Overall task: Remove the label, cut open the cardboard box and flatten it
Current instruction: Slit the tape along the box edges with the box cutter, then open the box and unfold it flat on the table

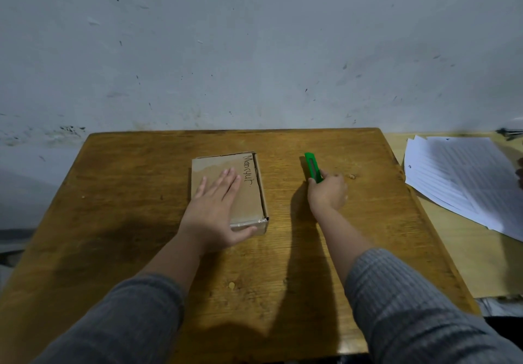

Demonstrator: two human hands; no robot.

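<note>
A small brown cardboard box [253, 193] lies flat in the middle of the wooden table [135, 199], with handwriting in black marker along its right side and clear tape at its near end. My left hand [216, 209] rests flat on the box top, fingers straight, thumb along the near edge. To the right, my right hand [328, 192] grips the near end of a green utility knife [312, 167], which points away from me just above or on the table. I cannot see a blade sticking out.
A fanned stack of white lined paper [464, 176] lies on a second, paler table at the right. A dark object [509, 133] sits at that table's far edge. A stained grey wall rises directly behind both tables.
</note>
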